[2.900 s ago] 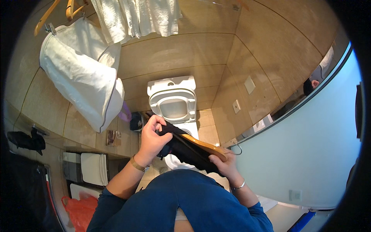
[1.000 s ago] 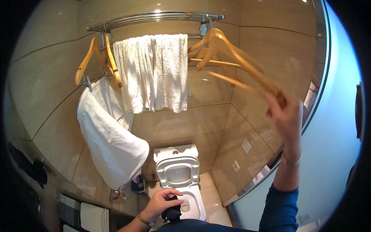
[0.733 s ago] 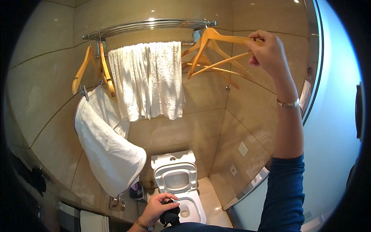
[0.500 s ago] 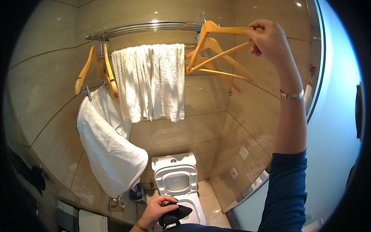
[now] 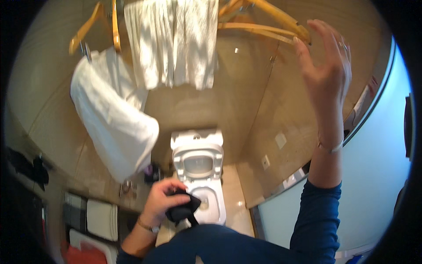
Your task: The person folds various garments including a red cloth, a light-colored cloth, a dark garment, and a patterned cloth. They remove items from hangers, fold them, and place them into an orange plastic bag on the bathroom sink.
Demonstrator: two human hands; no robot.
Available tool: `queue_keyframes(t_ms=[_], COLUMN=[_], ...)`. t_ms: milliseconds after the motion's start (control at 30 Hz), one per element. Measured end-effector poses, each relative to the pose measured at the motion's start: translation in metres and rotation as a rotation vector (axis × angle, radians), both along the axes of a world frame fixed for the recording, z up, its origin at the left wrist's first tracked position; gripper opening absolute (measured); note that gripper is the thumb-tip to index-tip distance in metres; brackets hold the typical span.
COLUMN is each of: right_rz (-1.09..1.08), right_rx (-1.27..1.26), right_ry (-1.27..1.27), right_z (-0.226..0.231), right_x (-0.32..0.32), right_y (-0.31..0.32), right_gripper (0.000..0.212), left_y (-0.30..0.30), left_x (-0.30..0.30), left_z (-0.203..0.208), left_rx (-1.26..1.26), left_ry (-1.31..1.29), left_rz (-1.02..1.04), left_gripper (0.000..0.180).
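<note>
My right hand (image 5: 327, 66) is raised at the upper right, its fingers spread and holding nothing. Just left of its fingertips is the end of a wooden hanger (image 5: 281, 16), one of several hanging there; whether finger and wood touch I cannot tell. Lower down, in front of my body, my left hand (image 5: 160, 202) is closed round a bunched black piece of fabric (image 5: 181, 207), with a strap-like end hanging from it. Its exact kind does not show. A white ribbed towel (image 5: 172, 44) hangs left of these hangers.
A white cloth (image 5: 112, 116) hangs clipped below wooden hangers (image 5: 86, 27) at the left. Beneath is a toilet (image 5: 198, 160) with its lid up. Folded towels (image 5: 102, 220) sit on a shelf at the lower left. A frosted glass panel (image 5: 373, 167) stands at the right.
My right hand has let go of the wooden hanger and its fingers have spread. The view has tilted down, so the rack is out of sight. My left hand still holds the black fabric.
</note>
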State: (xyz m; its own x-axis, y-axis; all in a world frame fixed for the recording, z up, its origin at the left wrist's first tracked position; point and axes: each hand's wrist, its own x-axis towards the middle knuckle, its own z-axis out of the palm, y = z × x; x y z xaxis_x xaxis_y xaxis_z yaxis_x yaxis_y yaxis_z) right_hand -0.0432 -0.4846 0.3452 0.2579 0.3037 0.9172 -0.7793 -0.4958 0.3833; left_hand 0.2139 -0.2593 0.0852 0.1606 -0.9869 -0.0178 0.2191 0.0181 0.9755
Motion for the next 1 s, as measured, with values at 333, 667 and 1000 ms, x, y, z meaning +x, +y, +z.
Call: queue_keyframes(t_ms=[333,667,1000], right_rz=[1.306,1.83,1.974], right_rx=[1.55,2.565,2.778], right_ry=[0.553,0.006,0.173], right_z=[-0.296,-0.335,-0.314], right_x=[0.076,0.084,0.119], right_y=[0.117,0.14,0.279], right_gripper=[0.063,0.026,0.031], left_y=[0.007,0.105,0.26], left_x=[-0.034,-0.018,-0.051], left_z=[-0.006,-0.023,-0.097], left_rx=[0.062,0.169,0.14], left_ry=[0.173,0.04,-0.126], left_rz=[0.243,0.353,0.307], left_gripper=[0.013,0.03,0.064])
